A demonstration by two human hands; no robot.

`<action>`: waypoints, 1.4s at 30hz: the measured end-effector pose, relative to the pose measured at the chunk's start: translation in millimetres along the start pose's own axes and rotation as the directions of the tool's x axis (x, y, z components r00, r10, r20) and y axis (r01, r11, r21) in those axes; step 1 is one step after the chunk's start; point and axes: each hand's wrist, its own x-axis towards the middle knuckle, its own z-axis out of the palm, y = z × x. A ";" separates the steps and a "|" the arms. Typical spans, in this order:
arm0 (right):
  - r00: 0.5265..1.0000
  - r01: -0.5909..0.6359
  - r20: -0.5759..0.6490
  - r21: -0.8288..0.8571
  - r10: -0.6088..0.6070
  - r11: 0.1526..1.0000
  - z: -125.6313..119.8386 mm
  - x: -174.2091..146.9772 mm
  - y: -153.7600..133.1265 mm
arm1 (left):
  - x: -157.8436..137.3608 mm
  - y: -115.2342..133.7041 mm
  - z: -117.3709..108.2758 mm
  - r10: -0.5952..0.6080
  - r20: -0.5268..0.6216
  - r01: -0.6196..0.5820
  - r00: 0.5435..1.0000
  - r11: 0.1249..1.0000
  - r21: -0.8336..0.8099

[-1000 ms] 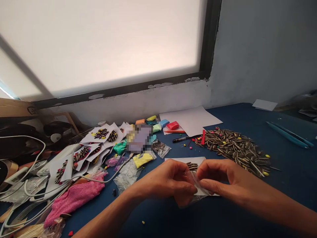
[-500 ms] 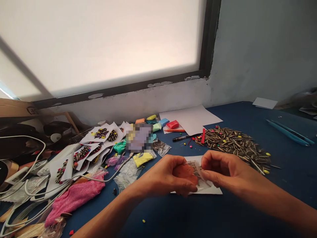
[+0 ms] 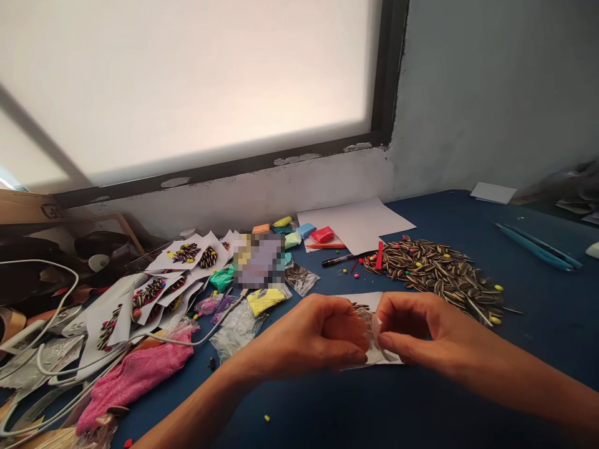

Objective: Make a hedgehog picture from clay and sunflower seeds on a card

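Note:
Between my two hands is a small clear plastic bag (image 3: 375,333), crumpled and partly hidden by the fingers. My left hand (image 3: 322,330) is closed on the bag's left side. On its right edge, my right hand (image 3: 416,324) pinches the plastic between thumb and fingers. A white card (image 3: 373,299) lies on the table under both hands, and a few dark striped seeds (image 3: 360,307) show at its upper left. Just beyond my right hand spreads a heap of striped sunflower seeds (image 3: 440,268) dotted with small coloured bits.
Blue tweezers (image 3: 538,246) rest on the blue table at right. Behind lie a black pen (image 3: 337,260), red clay block (image 3: 322,234) and white paper (image 3: 369,221). Left are seed-decorated cards (image 3: 150,292), a yellow packet (image 3: 267,300), a pink cloth (image 3: 135,380) and a white cable (image 3: 206,342).
The view has shifted slightly to the right. Seeds on the card's upper left now show more clearly behind the bag. Both hands keep their hold on the plastic.

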 end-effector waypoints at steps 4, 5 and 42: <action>0.998 -0.019 -0.057 -0.085 0.014 0.996 2.7 -0.8 0.7 | -1.4 -1.9 -2.1 0.014 -0.003 -0.014 1.000 0.999 0.029; 0.998 -0.017 -0.065 -0.134 0.008 0.991 3.8 -0.8 1.1 | -1.4 -2.4 -2.5 0.018 -0.006 -0.018 1.000 0.999 0.032; 0.838 0.199 -0.466 -0.223 -0.284 0.954 28.9 -3.2 -9.0 | -4.8 9.5 39.4 0.869 -0.060 -0.101 0.491 0.125 0.987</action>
